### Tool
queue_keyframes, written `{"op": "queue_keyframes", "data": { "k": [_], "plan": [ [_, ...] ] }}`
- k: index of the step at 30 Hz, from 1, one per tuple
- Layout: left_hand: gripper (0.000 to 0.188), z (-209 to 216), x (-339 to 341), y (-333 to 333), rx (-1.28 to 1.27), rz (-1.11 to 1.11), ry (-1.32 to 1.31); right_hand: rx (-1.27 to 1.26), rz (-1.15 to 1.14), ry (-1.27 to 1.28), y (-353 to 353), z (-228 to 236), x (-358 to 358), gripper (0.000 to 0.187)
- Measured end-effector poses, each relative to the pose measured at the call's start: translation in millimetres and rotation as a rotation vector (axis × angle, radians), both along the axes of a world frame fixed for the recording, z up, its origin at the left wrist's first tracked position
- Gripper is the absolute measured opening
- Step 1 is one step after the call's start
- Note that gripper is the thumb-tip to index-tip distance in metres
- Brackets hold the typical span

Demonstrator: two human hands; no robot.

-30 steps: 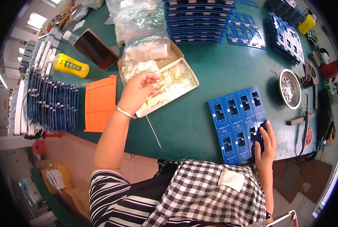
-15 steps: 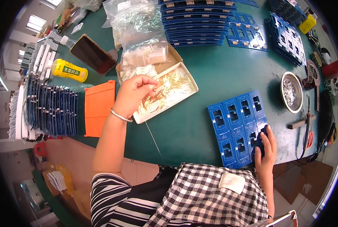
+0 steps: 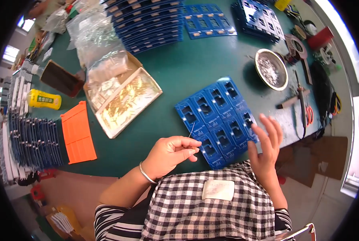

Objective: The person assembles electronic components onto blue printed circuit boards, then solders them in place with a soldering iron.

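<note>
A blue circuit board panel point(image 3: 223, 134) with rows of rectangular cut-outs lies tilted on the table in front of me. At its near left edge, my left hand point(image 3: 169, 156) pinches a thin silvery wire point(image 3: 192, 130) between thumb and forefinger; the wire's tip points up over the panel. Something tiny and brownish also shows at the fingertips, too small to name. My right hand point(image 3: 265, 146) is open, fingers spread, at the panel's right edge. Left of the panel, a shallow cardboard box point(image 3: 157, 93) holds loose gold-coloured pins point(image 3: 129, 98).
Far back stand stacked blue panels point(image 3: 147, 28) and more panels point(image 3: 209, 24). A metal bowl point(image 3: 284, 74) of silvery bits and a soldering iron point(image 3: 301, 94) lie right. An orange tray point(image 3: 79, 134), yellow bottle point(image 3: 45, 99), phone point(image 3: 63, 78) and board rack point(image 3: 34, 140) are left.
My left hand has moved from above the pin box to the panel's near left edge. My right hand has lifted its fingers off the panel and spread them. The whole view has shifted.
</note>
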State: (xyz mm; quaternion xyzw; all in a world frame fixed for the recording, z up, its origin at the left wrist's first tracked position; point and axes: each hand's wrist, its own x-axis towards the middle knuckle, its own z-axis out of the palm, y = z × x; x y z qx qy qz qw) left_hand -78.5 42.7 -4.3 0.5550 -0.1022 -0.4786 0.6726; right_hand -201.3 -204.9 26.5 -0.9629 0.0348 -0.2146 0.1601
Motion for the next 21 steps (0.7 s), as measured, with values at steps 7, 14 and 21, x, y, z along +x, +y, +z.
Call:
{"op": "queue_keyframes", "data": {
  "k": [7,14,21],
  "plan": [
    [0.034,9.8,-15.4,-23.5,0.030,-0.070,-0.077,0.457,0.214,0.185,39.8,-7.5,7.6,0.020],
    [0.037,8.1,-29.5,-26.7,0.078,-0.116,-0.377,0.472,0.234,0.219,48.7,-7.5,0.8,0.015],
    [0.033,5.2,-31.9,-23.7,0.101,-0.142,-0.395,0.453,0.182,0.215,46.2,-16.0,-2.9,0.010]
  ]
}}
